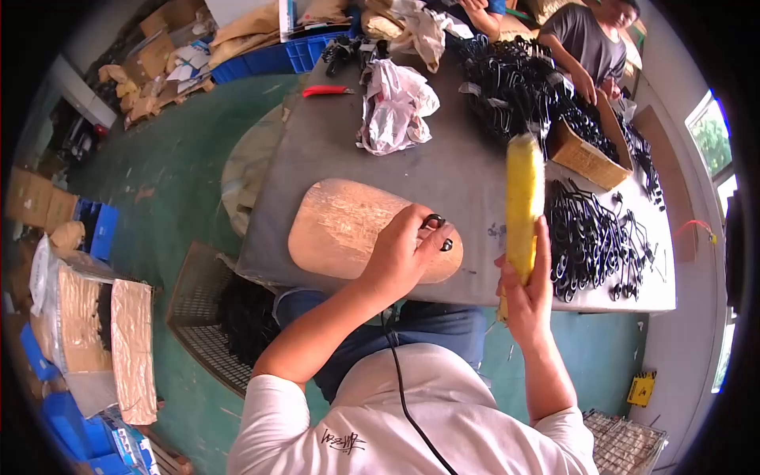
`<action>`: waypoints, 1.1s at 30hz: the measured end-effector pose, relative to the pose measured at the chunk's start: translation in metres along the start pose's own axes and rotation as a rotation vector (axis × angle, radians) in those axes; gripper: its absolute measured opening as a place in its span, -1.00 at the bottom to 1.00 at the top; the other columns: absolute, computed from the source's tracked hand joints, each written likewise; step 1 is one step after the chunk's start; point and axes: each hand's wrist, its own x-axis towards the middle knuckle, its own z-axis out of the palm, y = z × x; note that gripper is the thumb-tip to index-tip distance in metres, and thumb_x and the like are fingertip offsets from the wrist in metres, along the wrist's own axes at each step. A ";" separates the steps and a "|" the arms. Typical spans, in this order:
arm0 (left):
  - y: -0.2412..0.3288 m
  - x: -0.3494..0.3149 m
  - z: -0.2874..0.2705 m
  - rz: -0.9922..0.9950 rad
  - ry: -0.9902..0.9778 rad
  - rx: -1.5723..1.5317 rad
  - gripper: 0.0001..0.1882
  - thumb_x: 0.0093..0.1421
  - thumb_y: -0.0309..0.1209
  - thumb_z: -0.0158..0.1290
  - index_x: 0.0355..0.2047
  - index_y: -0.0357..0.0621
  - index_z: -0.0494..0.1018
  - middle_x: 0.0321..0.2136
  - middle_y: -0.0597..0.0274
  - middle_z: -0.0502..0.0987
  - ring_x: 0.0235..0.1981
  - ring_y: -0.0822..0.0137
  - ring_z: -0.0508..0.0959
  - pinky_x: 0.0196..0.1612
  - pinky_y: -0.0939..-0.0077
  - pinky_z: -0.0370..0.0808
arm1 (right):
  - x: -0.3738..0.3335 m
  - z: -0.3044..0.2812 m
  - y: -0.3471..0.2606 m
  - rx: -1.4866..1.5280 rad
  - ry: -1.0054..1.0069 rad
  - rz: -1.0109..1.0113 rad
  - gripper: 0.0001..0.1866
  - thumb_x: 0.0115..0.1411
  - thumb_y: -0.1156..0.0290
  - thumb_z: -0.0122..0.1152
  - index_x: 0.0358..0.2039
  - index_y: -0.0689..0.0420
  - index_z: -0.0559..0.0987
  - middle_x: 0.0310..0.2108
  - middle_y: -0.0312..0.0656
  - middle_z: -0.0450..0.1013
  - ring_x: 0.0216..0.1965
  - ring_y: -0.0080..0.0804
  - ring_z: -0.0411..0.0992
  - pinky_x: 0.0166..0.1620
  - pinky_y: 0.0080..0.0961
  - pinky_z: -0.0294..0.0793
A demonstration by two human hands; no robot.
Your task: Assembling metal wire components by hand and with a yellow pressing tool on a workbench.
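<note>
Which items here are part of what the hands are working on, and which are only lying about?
In hand:
- left hand pressing a small black looped part onto the oval wooden board
- right hand gripping the long yellow bundle
- loose black hooked parts beside it

Lying about:
- red-handled cutters
- crumpled white plastic bag
- brown cardboard box
- blue plastic crates

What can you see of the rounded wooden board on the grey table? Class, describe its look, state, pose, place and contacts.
The wooden board is a flat, pale brown slab with rounded corners, its face scuffed and scratched. It lies flat near the near edge of the grey table. The left hand rests on its right end, pressing a small black looped piece there. The right hand, holding a yellow bundle, stays clear of it.
</note>
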 end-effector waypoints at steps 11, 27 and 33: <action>-0.001 -0.003 0.007 0.194 -0.020 0.260 -0.81 0.24 -0.42 0.19 -0.27 -0.25 0.42 -0.40 0.09 0.54 -0.41 0.16 0.59 -0.33 0.35 0.54 | 0.007 0.012 0.073 -0.429 -0.212 0.317 -0.21 0.23 0.54 0.04 0.44 -0.14 0.05 -0.03 0.26 0.48 -0.02 0.07 0.52 0.03 -0.23 0.49; -0.004 0.012 0.017 0.175 0.140 0.291 -0.82 0.16 -0.44 0.25 -0.41 -0.20 0.44 -0.61 0.26 0.47 -0.58 0.30 0.49 -0.45 0.38 0.45 | 0.061 0.018 0.072 -0.769 -0.031 -0.566 -0.52 0.03 0.57 0.28 0.03 0.09 0.56 -0.03 -0.04 0.44 -0.02 0.00 0.41 0.07 -0.17 0.43; -0.013 0.003 0.015 0.273 0.126 0.404 -0.87 0.17 -0.50 0.24 -0.30 -0.16 0.51 -0.48 0.27 0.55 -0.49 0.44 0.52 -0.39 0.52 0.47 | 0.062 0.038 0.115 -0.820 -0.003 -0.623 -0.39 0.08 0.44 0.24 0.19 0.14 0.42 0.10 0.01 0.37 0.14 0.00 0.32 0.20 -0.11 0.29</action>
